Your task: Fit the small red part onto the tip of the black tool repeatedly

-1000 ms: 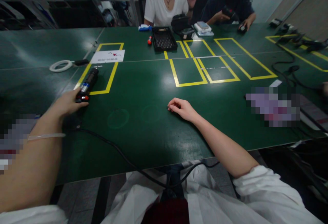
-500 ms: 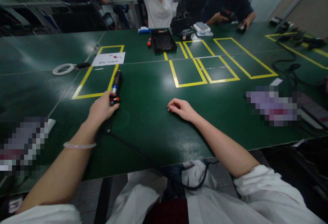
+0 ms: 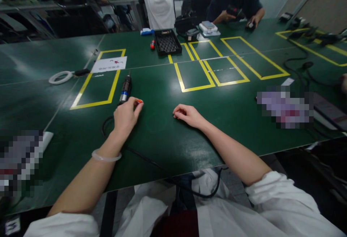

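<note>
Orange bit (x1) in L hand; 1 blk tool alongside.

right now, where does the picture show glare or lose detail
Head view: soft sheen on the green table; head view, right side: coarse blocks mask a purplish item; head view, top left: the background is dim and soft; head view, centre left: the left hand and dark tool look fairly clear.

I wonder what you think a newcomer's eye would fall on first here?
Probably the yellow tape rectangles, bright against the green table. Next perhaps comes the dark, blue-banded tool, right of the leftmost rectangle, the left hand at its near end. Near the far edge, a black tray stands out, a small red item beside it.
</note>
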Action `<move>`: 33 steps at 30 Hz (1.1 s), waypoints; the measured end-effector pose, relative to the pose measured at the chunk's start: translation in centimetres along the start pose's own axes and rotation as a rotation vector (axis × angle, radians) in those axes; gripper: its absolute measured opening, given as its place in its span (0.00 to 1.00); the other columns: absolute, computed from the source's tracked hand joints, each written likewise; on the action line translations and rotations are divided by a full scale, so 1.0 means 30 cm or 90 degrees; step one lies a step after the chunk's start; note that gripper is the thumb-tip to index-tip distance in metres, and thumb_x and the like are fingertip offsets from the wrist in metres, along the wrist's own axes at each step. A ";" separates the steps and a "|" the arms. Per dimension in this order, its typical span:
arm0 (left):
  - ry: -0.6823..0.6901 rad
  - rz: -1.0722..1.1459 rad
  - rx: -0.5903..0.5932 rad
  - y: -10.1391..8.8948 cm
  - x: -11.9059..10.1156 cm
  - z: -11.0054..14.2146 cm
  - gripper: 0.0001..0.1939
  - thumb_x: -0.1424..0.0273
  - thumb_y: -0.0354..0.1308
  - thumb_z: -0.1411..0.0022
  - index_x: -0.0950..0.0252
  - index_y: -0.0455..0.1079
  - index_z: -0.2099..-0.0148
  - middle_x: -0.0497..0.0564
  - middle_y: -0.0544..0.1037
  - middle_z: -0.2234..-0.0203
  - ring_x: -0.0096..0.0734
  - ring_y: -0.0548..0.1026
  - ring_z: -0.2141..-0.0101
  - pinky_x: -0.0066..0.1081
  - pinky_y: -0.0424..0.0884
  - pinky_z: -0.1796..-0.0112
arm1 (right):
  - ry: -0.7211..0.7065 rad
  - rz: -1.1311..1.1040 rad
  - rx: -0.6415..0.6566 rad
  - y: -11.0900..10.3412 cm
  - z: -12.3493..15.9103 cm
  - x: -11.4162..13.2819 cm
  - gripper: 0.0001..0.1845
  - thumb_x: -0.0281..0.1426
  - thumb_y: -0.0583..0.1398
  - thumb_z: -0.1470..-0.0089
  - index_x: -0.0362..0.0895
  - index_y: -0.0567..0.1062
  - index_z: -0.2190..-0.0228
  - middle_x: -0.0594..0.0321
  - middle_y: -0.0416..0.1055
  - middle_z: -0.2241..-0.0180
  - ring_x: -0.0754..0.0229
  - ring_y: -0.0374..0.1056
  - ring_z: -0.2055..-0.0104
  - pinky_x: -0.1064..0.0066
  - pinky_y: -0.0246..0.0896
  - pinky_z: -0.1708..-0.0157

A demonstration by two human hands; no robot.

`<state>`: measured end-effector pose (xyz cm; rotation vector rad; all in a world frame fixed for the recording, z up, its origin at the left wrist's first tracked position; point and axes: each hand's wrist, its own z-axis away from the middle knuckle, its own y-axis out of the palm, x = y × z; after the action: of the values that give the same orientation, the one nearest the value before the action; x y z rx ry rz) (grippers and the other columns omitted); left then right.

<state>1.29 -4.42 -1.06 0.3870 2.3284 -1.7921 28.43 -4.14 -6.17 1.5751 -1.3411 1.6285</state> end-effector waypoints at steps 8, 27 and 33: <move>0.168 0.408 0.283 0.066 -0.251 -0.005 0.25 0.58 0.51 0.33 0.69 0.74 0.44 0.52 0.80 0.69 0.34 0.77 0.66 0.30 0.69 0.62 | 0.016 -0.166 -0.030 -0.006 -0.015 -0.016 0.10 0.35 0.60 0.44 0.43 0.69 0.61 0.64 0.75 0.71 0.64 0.70 0.72 0.71 0.66 0.67; 0.079 0.555 0.169 0.132 -0.244 0.039 0.11 0.64 0.61 0.40 0.68 0.72 0.59 0.54 0.78 0.64 0.34 0.77 0.63 0.35 0.73 0.57 | -0.014 -0.219 -0.029 -0.002 -0.013 -0.014 0.18 0.35 0.67 0.51 0.45 0.69 0.60 0.65 0.72 0.67 0.66 0.67 0.71 0.73 0.62 0.70; 0.113 0.562 0.129 0.144 -0.242 0.042 0.12 0.68 0.62 0.41 0.66 0.69 0.56 0.53 0.77 0.62 0.33 0.77 0.61 0.35 0.73 0.54 | -0.058 -0.022 -0.048 -0.005 -0.008 -0.013 0.10 0.32 0.63 0.48 0.44 0.71 0.63 0.65 0.72 0.68 0.65 0.65 0.70 0.72 0.59 0.70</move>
<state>9.52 -5.32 -3.20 1.3848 1.6127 -1.5373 28.52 -3.77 -6.46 1.6349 -1.3977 1.4845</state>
